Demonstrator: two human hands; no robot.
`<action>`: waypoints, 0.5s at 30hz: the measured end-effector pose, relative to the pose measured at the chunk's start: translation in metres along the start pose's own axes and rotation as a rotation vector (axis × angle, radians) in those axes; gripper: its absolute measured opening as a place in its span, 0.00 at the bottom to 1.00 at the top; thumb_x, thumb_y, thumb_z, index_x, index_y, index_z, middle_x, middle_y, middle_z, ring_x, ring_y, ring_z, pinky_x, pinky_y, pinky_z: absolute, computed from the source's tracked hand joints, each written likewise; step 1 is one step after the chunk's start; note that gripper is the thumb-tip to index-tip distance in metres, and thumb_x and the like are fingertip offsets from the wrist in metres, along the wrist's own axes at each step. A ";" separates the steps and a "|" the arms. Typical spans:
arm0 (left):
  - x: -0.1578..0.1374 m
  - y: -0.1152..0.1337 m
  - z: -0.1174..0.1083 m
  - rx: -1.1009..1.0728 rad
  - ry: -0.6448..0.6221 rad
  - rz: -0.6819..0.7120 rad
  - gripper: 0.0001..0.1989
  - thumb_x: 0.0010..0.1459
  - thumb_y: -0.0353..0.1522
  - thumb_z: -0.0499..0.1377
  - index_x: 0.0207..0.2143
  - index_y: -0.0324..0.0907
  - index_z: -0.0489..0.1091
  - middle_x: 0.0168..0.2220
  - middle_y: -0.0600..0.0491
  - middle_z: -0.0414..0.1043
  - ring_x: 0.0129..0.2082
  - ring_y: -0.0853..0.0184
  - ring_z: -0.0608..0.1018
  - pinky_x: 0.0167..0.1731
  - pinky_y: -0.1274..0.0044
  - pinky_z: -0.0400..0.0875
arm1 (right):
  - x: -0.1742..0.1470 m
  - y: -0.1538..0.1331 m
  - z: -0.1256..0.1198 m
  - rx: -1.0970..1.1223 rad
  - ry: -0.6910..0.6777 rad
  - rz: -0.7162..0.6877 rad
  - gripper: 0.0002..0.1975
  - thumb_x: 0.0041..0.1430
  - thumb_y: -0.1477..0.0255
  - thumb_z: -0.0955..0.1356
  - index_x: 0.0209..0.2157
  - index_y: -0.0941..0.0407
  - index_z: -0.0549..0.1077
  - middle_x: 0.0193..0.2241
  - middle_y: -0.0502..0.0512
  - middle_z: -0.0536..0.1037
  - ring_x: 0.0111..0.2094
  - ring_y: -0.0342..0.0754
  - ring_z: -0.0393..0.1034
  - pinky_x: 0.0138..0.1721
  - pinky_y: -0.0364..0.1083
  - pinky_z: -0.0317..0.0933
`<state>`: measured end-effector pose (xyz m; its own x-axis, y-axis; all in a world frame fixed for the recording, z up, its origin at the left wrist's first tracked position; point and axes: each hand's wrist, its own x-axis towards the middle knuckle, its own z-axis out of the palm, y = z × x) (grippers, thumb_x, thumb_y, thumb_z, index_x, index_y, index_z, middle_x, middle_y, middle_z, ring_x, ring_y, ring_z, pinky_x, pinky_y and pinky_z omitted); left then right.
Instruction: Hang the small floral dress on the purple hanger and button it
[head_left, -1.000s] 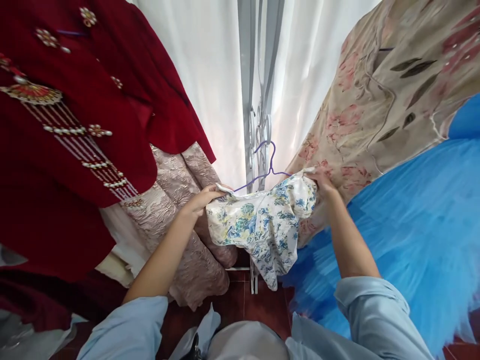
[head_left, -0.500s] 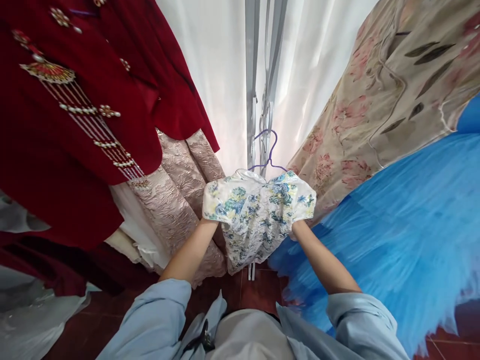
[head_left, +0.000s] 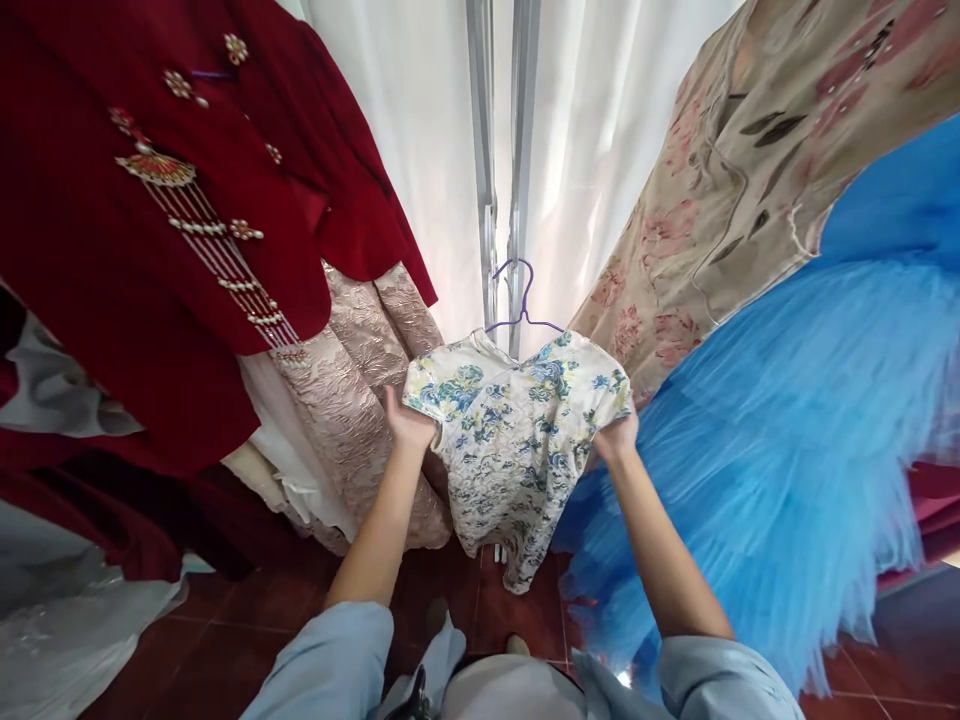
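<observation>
A white short-sleeved blouse (head_left: 517,430) with blue, green and yellow flowers is spread out in front of me. A purple hanger (head_left: 523,310) is inside it, with the hook and upper arms showing above the neckline. My left hand (head_left: 411,425) is at the left sleeve opening, its thumb sticking out and its other fingers hidden under the cloth. At the opposite sleeve, my right hand (head_left: 619,432) holds the edge from below, its fingers mostly covered. The blouse's lower hem hangs down, narrowing to a point.
A dark red jacket (head_left: 300,200) with a beaded tassel hangs at left, above pinkish brocade (head_left: 360,330). Beige floral clothing (head_left: 660,240) and a blue tulle dress (head_left: 765,400) are at right. Grey metal uprights (head_left: 484,120) stand before white curtains (head_left: 405,130); dark red floor tiles (head_left: 247,650) lie below.
My hands have come out from under the sleeves, so both now show at the sleeve edges. The blouse hangs longer and smoother, with its hem lower. My view has shifted slightly.
</observation>
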<state>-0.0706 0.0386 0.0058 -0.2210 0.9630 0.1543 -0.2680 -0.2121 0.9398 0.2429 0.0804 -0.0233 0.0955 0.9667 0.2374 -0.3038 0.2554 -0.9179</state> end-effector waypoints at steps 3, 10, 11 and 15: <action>-0.003 0.020 0.000 -0.140 0.110 0.131 0.32 0.56 0.56 0.57 0.51 0.42 0.75 0.53 0.44 0.77 0.57 0.54 0.75 0.53 0.66 0.72 | 0.015 -0.018 -0.016 -0.023 0.184 -0.106 0.35 0.58 0.39 0.58 0.47 0.51 0.77 0.43 0.57 0.82 0.50 0.54 0.76 0.46 0.51 0.73; -0.005 0.058 0.048 0.181 0.131 0.360 0.20 0.63 0.45 0.56 0.46 0.40 0.76 0.48 0.47 0.78 0.52 0.57 0.77 0.51 0.72 0.71 | 0.034 -0.057 -0.034 0.009 0.418 -0.298 0.27 0.59 0.49 0.66 0.49 0.55 0.75 0.50 0.59 0.78 0.55 0.53 0.72 0.53 0.52 0.70; -0.001 0.063 0.051 0.245 0.107 0.395 0.19 0.64 0.44 0.55 0.45 0.40 0.76 0.46 0.47 0.78 0.51 0.57 0.77 0.51 0.72 0.70 | 0.031 -0.063 -0.038 0.043 0.427 -0.287 0.26 0.59 0.50 0.66 0.49 0.55 0.75 0.50 0.58 0.78 0.56 0.53 0.72 0.54 0.52 0.69; 0.018 0.063 0.051 0.581 -0.008 0.518 0.11 0.62 0.36 0.57 0.41 0.40 0.75 0.42 0.48 0.77 0.47 0.58 0.76 0.52 0.71 0.66 | -0.009 -0.086 -0.047 0.121 0.467 -0.259 0.25 0.59 0.52 0.68 0.50 0.54 0.76 0.49 0.57 0.78 0.56 0.54 0.72 0.54 0.52 0.69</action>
<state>-0.0441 0.0508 0.0832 -0.1763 0.7667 0.6173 0.4023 -0.5162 0.7561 0.3129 0.0490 0.0388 0.5843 0.7691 0.2590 -0.3185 0.5109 -0.7985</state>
